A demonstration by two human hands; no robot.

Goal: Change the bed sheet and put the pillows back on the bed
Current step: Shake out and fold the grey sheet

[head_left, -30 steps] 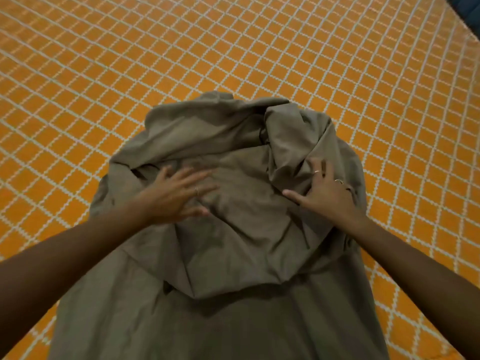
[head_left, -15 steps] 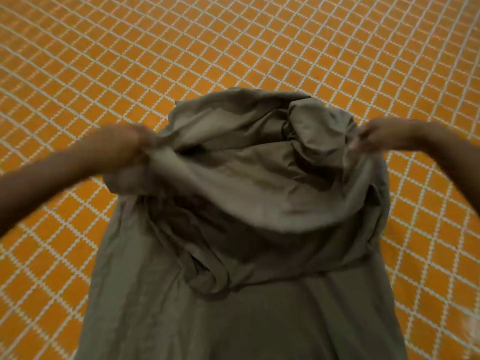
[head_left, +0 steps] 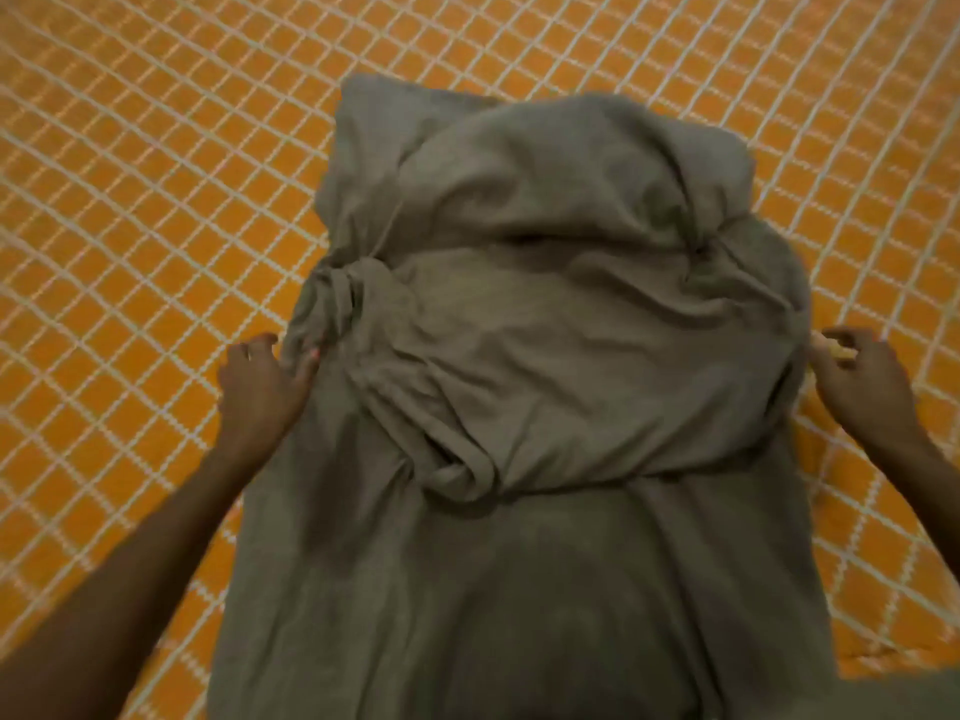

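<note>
While the grey sheet (head_left: pixel 545 356) runs lengthwise up the frame's middle, the left hand (head_left: pixel 260 392) touches its left edge with loosely spread fingers, and the right hand (head_left: pixel 862 387) hovers beside its right edge, fingers curled and empty.

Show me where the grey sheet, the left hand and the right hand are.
grey sheet (head_left: pixel 561 356): head view, on its crumpled middle fold.
left hand (head_left: pixel 260 387): head view, on the back of the hand.
right hand (head_left: pixel 862 381): head view, on the back of the hand.

Warm, dim indoor light; the whole view is soft with motion blur. Shadow deepens toward 6 o'clock on the crumpled grey-green fabric sheet (head_left: pixel 545 356). Grid lines on the orange patterned bed cover (head_left: pixel 156 174) bow at the edges.
</note>
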